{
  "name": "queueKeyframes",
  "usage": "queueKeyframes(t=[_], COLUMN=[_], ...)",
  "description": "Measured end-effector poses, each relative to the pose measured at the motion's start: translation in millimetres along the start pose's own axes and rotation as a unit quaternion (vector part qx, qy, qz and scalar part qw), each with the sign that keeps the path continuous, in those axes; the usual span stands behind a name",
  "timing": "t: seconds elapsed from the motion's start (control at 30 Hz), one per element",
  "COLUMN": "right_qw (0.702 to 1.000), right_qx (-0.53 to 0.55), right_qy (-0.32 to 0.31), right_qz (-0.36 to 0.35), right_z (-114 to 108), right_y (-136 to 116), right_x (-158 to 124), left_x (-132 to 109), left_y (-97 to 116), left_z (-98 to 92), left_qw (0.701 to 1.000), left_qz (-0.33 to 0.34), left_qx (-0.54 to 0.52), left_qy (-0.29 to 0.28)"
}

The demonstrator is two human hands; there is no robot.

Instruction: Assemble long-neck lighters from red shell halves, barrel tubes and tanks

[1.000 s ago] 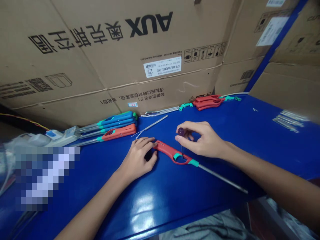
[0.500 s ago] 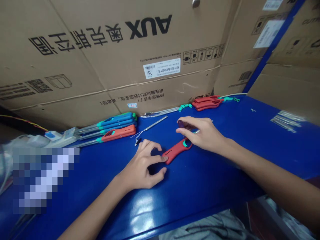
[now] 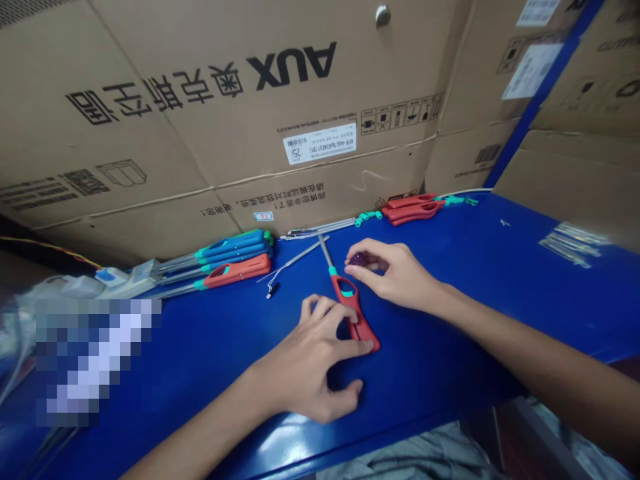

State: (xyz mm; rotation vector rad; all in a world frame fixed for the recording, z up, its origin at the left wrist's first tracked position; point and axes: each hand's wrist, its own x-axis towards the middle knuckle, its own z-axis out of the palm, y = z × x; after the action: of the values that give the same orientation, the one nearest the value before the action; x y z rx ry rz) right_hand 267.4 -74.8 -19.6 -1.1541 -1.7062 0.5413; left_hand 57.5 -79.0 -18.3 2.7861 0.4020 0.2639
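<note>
A red long-nosed lighter [image 3: 353,311] with a teal collar and a thin metal tube lies on the blue table [image 3: 450,320], its tube pointing away from me. My left hand [image 3: 315,363] rests on the table with its fingertips on the lighter's red handle. Just right of the lighter's trigger loop, my right hand [image 3: 395,272] pinches a small purple part [image 3: 357,259] between thumb and forefinger.
Several blue and red lighters [image 3: 233,257] lie in a row at the left by the cardboard box [image 3: 240,120]. Two red lighter bodies [image 3: 413,208] lie at the back. A loose metal tube with a wire [image 3: 295,257] lies behind the hands. Small metal parts [image 3: 570,241] lie at the right.
The red lighter has been turned round on the table, from tube pointing right toward me to tube pointing away. My left hand slid nearer to me with the handle; the right hand kept the purple part.
</note>
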Motion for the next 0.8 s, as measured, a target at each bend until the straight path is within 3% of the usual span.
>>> queueKeyframes(t=[0.2, 0.3, 0.37, 0.43, 0.5, 0.57, 0.7, 0.8], right_qw=[0.988, 0.987, 0.992, 0.992, 0.977, 0.960, 0.950, 0.951], right_qx=[0.108, 0.095, 0.086, 0.080, 0.066, 0.059, 0.068, 0.058], right_qy=[-0.057, -0.083, -0.030, 0.085, 0.203, 0.273, 0.306, 0.303], right_qz=[0.095, 0.103, 0.085, 0.053, 0.023, 0.012, 0.012, 0.008], right_z=[-13.8, -23.3, -32.1, -43.0, -54.4, -64.0, -71.4, -70.4], right_y=[-1.5, -6.2, -8.3, -8.1, -5.7, -2.7, 0.5, 0.3], right_x=[6.8, 9.4, 12.4, 16.5, 20.8, 24.2, 26.1, 25.3], left_x=[40.3, 61.0, 73.1, 83.9, 94.4, 105.1, 124.2, 128.6], left_y=[25.7, 27.1, 23.7, 17.9, 10.2, 0.9, -21.3, -37.7], left_z=[0.6, 2.3, 1.9, -0.2, -3.2, -6.5, -14.1, -21.5], left_qw=[0.996, 0.993, 0.992, 0.990, 0.988, 0.985, 0.976, 0.970], left_qz=[0.034, 0.055, 0.060, 0.057, 0.048, 0.035, -0.008, -0.039], left_qx=[0.041, 0.053, 0.066, 0.086, 0.109, 0.133, 0.149, 0.189], left_qy=[-0.066, -0.086, -0.089, -0.092, -0.098, -0.105, -0.160, -0.146])
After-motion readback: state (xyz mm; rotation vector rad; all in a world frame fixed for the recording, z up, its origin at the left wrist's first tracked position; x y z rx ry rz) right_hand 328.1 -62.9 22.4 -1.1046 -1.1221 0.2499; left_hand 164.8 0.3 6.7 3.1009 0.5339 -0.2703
